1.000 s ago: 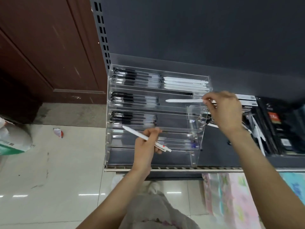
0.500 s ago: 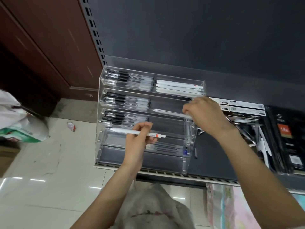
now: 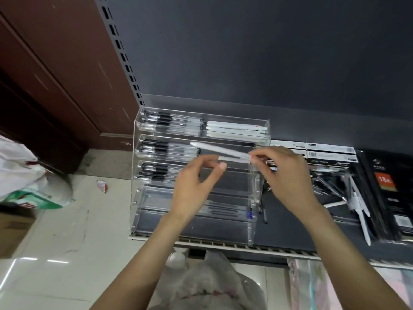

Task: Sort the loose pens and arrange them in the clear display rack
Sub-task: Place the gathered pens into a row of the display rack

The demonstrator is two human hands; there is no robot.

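Two hands meet in front of the clear display rack, which stands on a dark shelf at the middle of the frame. At far left lie a white and green bag and glossy pale floor tiles. The rack is stepped, glassy acrylic; the left ends of its three upper tiers hold slim black-capped pens, and smooth white pens fill the right of the top tier. The left hand is raised before the middle tiers, its fingers loosely curled with thumb and forefinger apart, gripping nothing that I can make out. Just right of it, a white pen lies slanted across the second tier, blurred, its red-marked end pinched in the right hand. The step in hand looks like placing this white pen. The next move probably calls for levelling it and lowering it into the open right part of the second tier, beside the black ones. At right, more loose pens lie jumbled on the shelf near flat black boxes.
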